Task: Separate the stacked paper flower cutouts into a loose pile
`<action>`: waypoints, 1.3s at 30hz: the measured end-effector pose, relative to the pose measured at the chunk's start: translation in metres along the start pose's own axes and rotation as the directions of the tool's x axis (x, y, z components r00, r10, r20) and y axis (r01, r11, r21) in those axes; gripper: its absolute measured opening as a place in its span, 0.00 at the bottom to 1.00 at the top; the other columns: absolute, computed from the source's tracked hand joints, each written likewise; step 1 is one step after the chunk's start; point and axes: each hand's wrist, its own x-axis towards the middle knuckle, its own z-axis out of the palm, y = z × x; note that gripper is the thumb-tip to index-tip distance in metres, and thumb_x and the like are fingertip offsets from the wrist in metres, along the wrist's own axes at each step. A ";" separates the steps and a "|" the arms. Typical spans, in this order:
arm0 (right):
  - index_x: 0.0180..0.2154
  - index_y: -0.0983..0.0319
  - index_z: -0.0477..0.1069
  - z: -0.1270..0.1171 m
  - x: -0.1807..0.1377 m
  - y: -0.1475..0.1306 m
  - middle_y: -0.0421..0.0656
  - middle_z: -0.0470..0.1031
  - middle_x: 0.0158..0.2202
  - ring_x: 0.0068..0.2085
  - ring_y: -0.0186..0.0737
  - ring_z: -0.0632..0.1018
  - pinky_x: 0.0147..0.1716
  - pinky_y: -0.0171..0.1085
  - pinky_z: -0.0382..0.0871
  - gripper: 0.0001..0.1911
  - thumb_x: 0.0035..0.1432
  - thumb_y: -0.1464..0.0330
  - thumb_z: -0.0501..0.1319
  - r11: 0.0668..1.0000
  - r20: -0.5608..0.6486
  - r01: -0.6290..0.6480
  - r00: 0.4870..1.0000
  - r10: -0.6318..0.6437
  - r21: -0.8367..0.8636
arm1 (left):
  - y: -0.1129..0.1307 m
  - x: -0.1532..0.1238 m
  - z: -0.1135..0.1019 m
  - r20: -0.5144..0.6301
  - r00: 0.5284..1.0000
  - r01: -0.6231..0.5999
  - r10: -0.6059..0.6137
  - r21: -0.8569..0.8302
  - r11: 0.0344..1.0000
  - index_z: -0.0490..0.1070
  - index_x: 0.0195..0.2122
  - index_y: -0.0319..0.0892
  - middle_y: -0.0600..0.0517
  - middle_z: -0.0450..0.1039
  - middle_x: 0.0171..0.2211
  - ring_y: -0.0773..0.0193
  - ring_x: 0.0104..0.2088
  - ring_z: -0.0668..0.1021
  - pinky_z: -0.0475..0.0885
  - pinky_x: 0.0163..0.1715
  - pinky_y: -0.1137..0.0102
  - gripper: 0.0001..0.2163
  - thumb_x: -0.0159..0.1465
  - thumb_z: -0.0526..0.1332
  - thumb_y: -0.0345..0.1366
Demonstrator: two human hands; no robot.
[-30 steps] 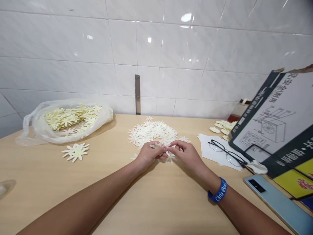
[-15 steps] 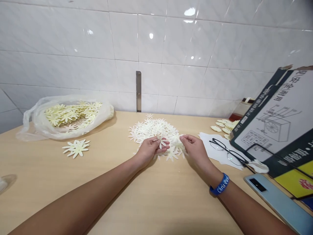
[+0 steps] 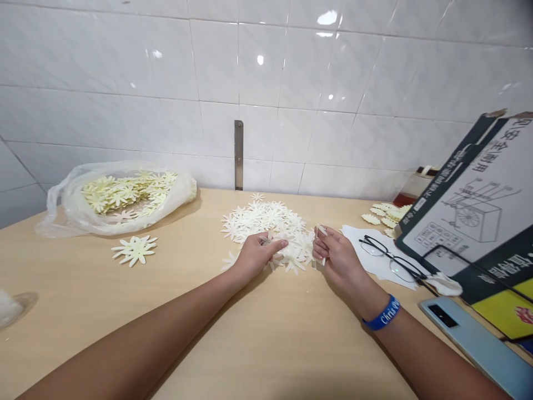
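A pile of cream flower-shaped cutouts (image 3: 266,221) lies on the wooden table (image 3: 266,339) near the wall. My left hand (image 3: 256,254) rests at the pile's near edge, thumb and fingers pinched on a small cutout. My right hand (image 3: 338,256), with a blue wristband, is just right of the pile, fingers curled round a thin white flower piece (image 3: 320,232) held upright. The two hands are apart.
A clear plastic bag (image 3: 120,200) of yellowish flower cutouts sits at the back left, one loose flower (image 3: 135,249) before it. To the right lie glasses (image 3: 389,259) on white paper, a phone (image 3: 470,344), a leaning printed cardboard box (image 3: 474,216) and more cutouts (image 3: 383,214).
My hands, joined on one piece a second ago, have drawn apart. The right hand moved right with a flower piece; the left stayed at the pile's edge.
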 end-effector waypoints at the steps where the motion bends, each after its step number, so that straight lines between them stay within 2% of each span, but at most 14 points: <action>1: 0.24 0.60 0.63 0.001 -0.001 -0.002 0.31 0.48 0.19 0.19 0.28 0.51 0.18 0.32 0.47 0.17 0.45 0.61 0.69 1.000 0.008 -0.015 1.000 0.014 0.022 | 0.001 0.000 0.000 -0.017 0.999 -0.038 0.039 0.051 0.998 0.62 0.18 0.42 0.58 0.59 0.15 0.71 0.17 0.62 0.56 0.20 0.73 0.18 0.51 0.68 0.46; 6: 0.23 0.60 0.61 -0.003 0.000 0.002 0.31 0.48 0.19 0.20 0.27 0.50 0.17 0.31 0.45 0.15 0.43 0.66 0.68 0.997 -0.027 -0.068 0.997 0.069 0.021 | 0.003 0.001 -0.007 -0.073 0.970 -0.209 0.234 0.247 0.946 0.69 0.28 0.44 0.56 0.63 0.22 0.66 0.25 0.65 0.58 0.26 0.71 0.13 0.60 0.59 0.48; 10: 0.24 0.59 0.60 -0.009 0.004 0.009 0.30 0.48 0.19 0.20 0.28 0.50 0.17 0.32 0.46 0.14 0.44 0.66 0.67 0.998 -0.041 -0.062 0.997 0.062 -0.011 | -0.001 0.005 -0.012 -0.137 0.947 -0.240 0.291 0.302 0.923 0.66 0.25 0.43 0.55 0.62 0.22 0.64 0.26 0.65 0.57 0.28 0.70 0.17 0.66 0.49 0.45; 13: 0.24 0.59 0.60 -0.008 0.005 0.011 0.30 0.48 0.19 0.19 0.28 0.50 0.16 0.32 0.46 0.15 0.44 0.65 0.67 0.998 -0.053 -0.060 0.997 0.058 -0.025 | -0.007 0.010 -0.014 -0.146 0.952 -0.212 0.270 0.323 0.923 0.67 0.25 0.43 0.55 0.64 0.22 0.63 0.26 0.67 0.58 0.28 0.70 0.15 0.65 0.51 0.44; 18: 0.24 0.59 0.60 -0.007 0.004 0.011 0.30 0.48 0.19 0.19 0.27 0.51 0.16 0.31 0.46 0.16 0.45 0.63 0.68 0.997 -0.058 -0.069 0.996 0.069 -0.013 | -0.007 0.015 -0.019 -0.167 0.930 -0.231 0.328 0.428 0.874 0.73 0.30 0.44 0.50 0.73 0.36 0.58 0.39 0.73 0.64 0.39 0.68 0.09 0.59 0.61 0.44; 21: 0.24 0.59 0.60 -0.008 0.005 0.012 0.30 0.48 0.19 0.19 0.27 0.51 0.16 0.31 0.46 0.16 0.46 0.62 0.67 0.997 -0.057 -0.069 0.996 0.067 -0.027 | -0.004 0.016 -0.021 -0.227 0.910 -0.178 0.346 0.541 0.822 0.70 0.31 0.44 0.48 0.72 0.38 0.54 0.44 0.72 0.64 0.43 0.64 0.12 0.57 0.63 0.48; 23: 0.24 0.59 0.60 -0.009 0.005 0.013 0.30 0.48 0.19 0.19 0.27 0.51 0.16 0.31 0.46 0.16 0.48 0.62 0.67 0.997 -0.064 -0.061 0.996 0.058 -0.051 | -0.004 0.016 -0.021 -0.277 0.898 -0.135 0.341 0.564 0.815 0.69 0.36 0.44 0.47 0.72 0.42 0.52 0.46 0.71 0.63 0.47 0.61 0.16 0.57 0.62 0.51; 25: 0.24 0.59 0.60 -0.010 0.006 0.014 0.30 0.48 0.19 0.19 0.28 0.51 0.17 0.31 0.46 0.16 0.49 0.62 0.66 0.996 -0.069 -0.054 0.996 0.049 -0.074 | -0.005 0.017 -0.021 -0.304 0.888 -0.129 0.344 0.553 0.823 0.67 0.44 0.45 0.46 0.71 0.46 0.51 0.50 0.70 0.60 0.52 0.57 0.18 0.60 0.59 0.52; 28: 0.24 0.59 0.59 -0.009 0.006 0.015 0.30 0.48 0.19 0.18 0.27 0.51 0.17 0.32 0.45 0.16 0.51 0.61 0.65 0.993 -0.063 -0.042 0.997 0.035 -0.113 | -0.008 0.017 -0.021 -0.291 0.877 -0.179 0.383 0.542 0.821 0.67 0.49 0.46 0.45 0.68 0.54 0.52 0.57 0.65 0.55 0.57 0.54 0.14 0.67 0.51 0.45; 30: 0.24 0.59 0.59 -0.008 0.005 0.016 0.30 0.48 0.19 0.18 0.28 0.51 0.17 0.32 0.45 0.16 0.52 0.58 0.64 0.987 -0.057 -0.019 0.998 0.009 -0.161 | -0.008 0.016 -0.021 -0.270 0.852 -0.247 0.448 0.547 0.800 0.69 0.48 0.46 0.46 0.66 0.56 0.53 0.60 0.63 0.53 0.60 0.56 0.14 0.68 0.48 0.39; 33: 0.26 0.59 0.63 -0.004 0.001 0.015 0.32 0.53 0.18 0.19 0.30 0.55 0.18 0.33 0.49 0.16 0.53 0.55 0.62 0.952 -0.033 0.074 0.996 -0.088 -0.296 | -0.004 0.009 -0.018 -0.193 0.830 -0.379 0.523 0.494 0.783 0.73 0.41 0.44 0.46 0.72 0.50 0.56 0.55 0.69 0.59 0.57 0.62 0.14 0.67 0.48 0.38; 35: 0.27 0.59 0.66 0.000 -0.003 0.014 0.35 0.60 0.20 0.22 0.33 0.61 0.21 0.34 0.55 0.16 0.55 0.54 0.60 0.896 0.020 0.175 0.983 -0.183 -0.408 | -0.002 0.003 -0.013 -0.124 0.876 -0.397 0.467 0.364 0.842 0.74 0.37 0.43 0.47 0.76 0.41 0.57 0.47 0.74 0.65 0.50 0.65 0.16 0.67 0.49 0.42; 37: 0.28 0.60 0.67 0.003 -0.008 0.014 0.38 0.65 0.24 0.26 0.36 0.65 0.26 0.34 0.59 0.15 0.57 0.56 0.58 0.827 0.097 0.274 0.961 -0.260 -0.491 | -0.001 -0.002 -0.006 -0.027 0.943 -0.322 0.332 0.182 0.929 0.75 0.36 0.41 0.48 0.76 0.35 0.58 0.39 0.76 0.69 0.41 0.66 0.18 0.66 0.50 0.47; 39: 0.28 0.60 0.68 0.004 -0.011 0.014 0.39 0.67 0.26 0.29 0.38 0.67 0.29 0.35 0.61 0.14 0.59 0.58 0.57 0.775 0.168 0.338 0.941 -0.295 -0.534 | -0.001 -0.005 0.000 0.097 0.968 -0.232 0.230 0.013 0.973 0.75 0.35 0.39 0.48 0.75 0.32 0.60 0.34 0.75 0.70 0.34 0.69 0.19 0.65 0.52 0.49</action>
